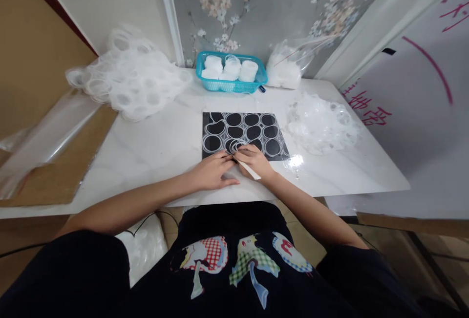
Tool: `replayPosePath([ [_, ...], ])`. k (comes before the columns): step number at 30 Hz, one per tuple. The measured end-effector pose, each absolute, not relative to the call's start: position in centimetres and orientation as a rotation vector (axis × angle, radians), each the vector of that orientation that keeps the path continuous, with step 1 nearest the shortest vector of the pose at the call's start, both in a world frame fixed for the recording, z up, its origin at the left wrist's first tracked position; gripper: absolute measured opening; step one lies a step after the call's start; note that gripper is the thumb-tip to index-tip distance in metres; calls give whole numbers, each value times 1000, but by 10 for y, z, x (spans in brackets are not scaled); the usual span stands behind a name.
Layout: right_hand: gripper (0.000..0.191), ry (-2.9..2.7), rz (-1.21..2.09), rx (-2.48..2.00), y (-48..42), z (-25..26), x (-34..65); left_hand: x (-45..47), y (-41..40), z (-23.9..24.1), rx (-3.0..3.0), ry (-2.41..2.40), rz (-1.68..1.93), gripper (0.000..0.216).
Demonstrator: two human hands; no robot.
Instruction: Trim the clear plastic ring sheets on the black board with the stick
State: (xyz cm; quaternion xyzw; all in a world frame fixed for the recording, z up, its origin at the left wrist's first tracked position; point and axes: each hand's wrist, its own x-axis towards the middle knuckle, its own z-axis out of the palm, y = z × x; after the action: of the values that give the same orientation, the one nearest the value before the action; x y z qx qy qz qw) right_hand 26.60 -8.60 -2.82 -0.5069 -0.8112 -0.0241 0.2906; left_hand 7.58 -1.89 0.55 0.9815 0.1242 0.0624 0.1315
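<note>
A black sheet lies on the table, covered with rows of thin translucent white rings. My right hand is closed over its near edge. From that hand a slim white-handled tool sticks out toward me; its working end is hidden by the fingers. Several loose rings bunch up at the right fingertips. My left hand rests flat beside it, fingers stretched toward the sheet's near edge and thumb apart, with nothing seen in its grasp.
A turquoise basket with white ring rolls stands at the back, beside a plastic bag of white material. A large heap of white rings lies left and a clear pile right. Cardboard covers the table's left end.
</note>
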Motion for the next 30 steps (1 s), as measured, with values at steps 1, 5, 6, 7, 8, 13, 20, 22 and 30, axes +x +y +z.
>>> replayPosePath([
  [1, 16, -2195, -92, -1348, -83, -28, 268, 76, -19, 7, 2837, 374, 175, 62],
  [5, 15, -1736, -75, -1548, -52, -13, 308, 74, -18, 14, 2788, 405, 110, 59],
  [6, 17, -1443, -97, -1605, -42, -7, 322, 73, -17, 15, 2765, 414, 95, 58],
  [7, 21, -1292, -119, -1625, -33, -1, 334, 71, -16, 15, 2739, 420, 90, 57],
  [8, 21, -1138, -99, -1610, -26, 4, 344, 70, -14, 15, 2712, 424, 96, 54],
  [13, 19, -869, 491, -1265, -19, 10, 327, 62, -5, 10, 2713, 325, 272, 36],
  [20, 23, -1099, 935, -1183, -27, -2, 271, 57, -5, 13, 2990, 284, 537, 32],
  [22, 25, -1248, 950, -1201, -27, -5, 267, 56, -4, 18, 3040, 440, 440, 24],
  [30, 25, -1621, 849, -1198, -29, -15, 263, 54, -12, 21, 3098, 687, 143, 25],
])
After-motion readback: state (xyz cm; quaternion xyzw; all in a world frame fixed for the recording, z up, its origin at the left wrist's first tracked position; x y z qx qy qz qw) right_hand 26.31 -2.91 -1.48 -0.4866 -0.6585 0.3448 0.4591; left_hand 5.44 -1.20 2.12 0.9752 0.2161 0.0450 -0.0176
